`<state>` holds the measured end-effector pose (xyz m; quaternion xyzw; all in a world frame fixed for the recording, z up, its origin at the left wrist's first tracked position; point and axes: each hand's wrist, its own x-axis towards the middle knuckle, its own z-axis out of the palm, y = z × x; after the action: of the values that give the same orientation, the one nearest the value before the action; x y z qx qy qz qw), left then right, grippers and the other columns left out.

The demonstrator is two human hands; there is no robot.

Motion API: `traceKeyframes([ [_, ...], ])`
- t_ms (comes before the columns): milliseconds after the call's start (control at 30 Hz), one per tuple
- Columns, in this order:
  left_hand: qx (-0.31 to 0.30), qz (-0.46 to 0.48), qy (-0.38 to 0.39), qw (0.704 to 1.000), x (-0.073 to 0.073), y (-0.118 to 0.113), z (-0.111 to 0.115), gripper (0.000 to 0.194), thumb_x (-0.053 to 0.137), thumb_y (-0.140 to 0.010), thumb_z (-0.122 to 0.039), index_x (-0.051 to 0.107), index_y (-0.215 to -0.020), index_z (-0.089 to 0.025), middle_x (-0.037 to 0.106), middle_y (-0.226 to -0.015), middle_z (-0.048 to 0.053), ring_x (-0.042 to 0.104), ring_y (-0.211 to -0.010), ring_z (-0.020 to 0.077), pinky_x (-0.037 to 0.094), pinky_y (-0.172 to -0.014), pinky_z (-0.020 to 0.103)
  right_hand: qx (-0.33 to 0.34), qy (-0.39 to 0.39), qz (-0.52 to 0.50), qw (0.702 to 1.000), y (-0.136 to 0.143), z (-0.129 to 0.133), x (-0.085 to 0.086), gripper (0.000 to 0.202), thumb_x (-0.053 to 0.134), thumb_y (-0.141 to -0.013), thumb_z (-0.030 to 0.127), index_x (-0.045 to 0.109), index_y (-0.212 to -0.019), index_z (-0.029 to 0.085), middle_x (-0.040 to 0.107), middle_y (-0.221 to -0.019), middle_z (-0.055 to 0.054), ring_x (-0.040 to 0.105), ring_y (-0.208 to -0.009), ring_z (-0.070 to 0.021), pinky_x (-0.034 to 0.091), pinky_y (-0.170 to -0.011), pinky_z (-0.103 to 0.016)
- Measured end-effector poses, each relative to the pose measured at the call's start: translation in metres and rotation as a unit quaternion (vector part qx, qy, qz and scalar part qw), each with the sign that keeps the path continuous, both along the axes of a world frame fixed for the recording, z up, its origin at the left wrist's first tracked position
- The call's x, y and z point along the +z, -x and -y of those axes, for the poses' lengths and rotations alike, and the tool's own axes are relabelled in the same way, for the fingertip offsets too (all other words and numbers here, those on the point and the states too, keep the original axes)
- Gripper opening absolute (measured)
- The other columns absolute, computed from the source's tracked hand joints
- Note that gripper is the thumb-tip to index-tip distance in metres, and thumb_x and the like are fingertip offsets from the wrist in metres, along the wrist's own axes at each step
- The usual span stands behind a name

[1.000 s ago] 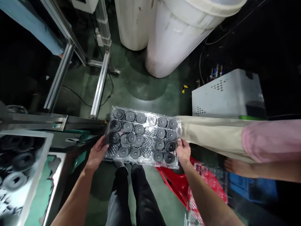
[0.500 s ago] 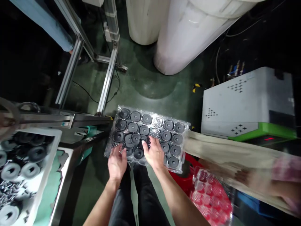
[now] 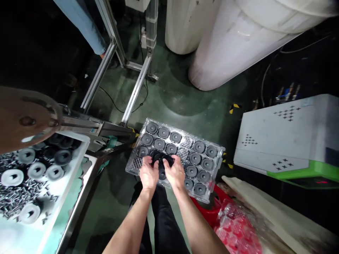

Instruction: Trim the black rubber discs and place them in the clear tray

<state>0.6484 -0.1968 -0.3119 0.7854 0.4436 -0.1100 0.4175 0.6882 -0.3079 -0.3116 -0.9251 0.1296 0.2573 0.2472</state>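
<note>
A clear plastic tray (image 3: pixel 219 155) holds several dark round discs (image 3: pixel 176 137) in rows of pockets; a few pockets show no disc. Over the tray's near middle, my left hand (image 3: pixel 149 173) and my right hand (image 3: pixel 174 172) are side by side. Their fingers are closed around a cluster of black discs (image 3: pixel 158 157) between them. The fingertips partly cover this cluster, so its count is unclear.
At left, a white bin (image 3: pixel 50 222) holds discs and many small metal parts beside a metal frame (image 3: pixel 137 88). Large white cylinders (image 3: pixel 212 60) stand ahead. A grey-green machine (image 3: pixel 278 137) and red container (image 3: pixel 209 210) are at right.
My hands have come closer together and closed on the black discs. The view has shifted, so the tray appears farther right. The other person's arm at right is out of view.
</note>
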Motion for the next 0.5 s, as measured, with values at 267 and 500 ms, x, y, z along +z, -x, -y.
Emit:
traceKeyframes([
  [267, 0.050, 0.054, 0.097, 0.992, -0.007, 0.012, -0.004, 0.035, 0.067, -0.099, -0.041, 0.064, -0.125, -0.017, 0.071, -0.096, 0.004, 0.068, -0.081, 0.0194, 0.059, -0.083, 0.042, 0.020, -0.089, -0.004, 0.996, -0.002, 0.011, -0.014, 0.030, 0.055, -0.091, 0.048, 0.073, -0.105, 0.027, 0.078, -0.100, -0.002, 0.072, -0.091, -0.0238, 0.054, -0.086, -0.036],
  [500, 0.131, 0.106, 0.148, 0.975, 0.020, 0.021, -0.004, 0.031, 0.072, -0.094, -0.042, 0.068, -0.109, -0.016, 0.071, -0.092, 0.003, 0.068, -0.077, 0.0180, 0.059, -0.074, 0.036, -0.005, -0.188, 0.001, 0.982, 0.000, 0.021, 0.000, 0.045, 0.057, -0.081, 0.066, 0.067, -0.087, 0.022, 0.072, -0.075, -0.006, 0.067, -0.066, -0.0237, 0.053, -0.065, -0.034],
])
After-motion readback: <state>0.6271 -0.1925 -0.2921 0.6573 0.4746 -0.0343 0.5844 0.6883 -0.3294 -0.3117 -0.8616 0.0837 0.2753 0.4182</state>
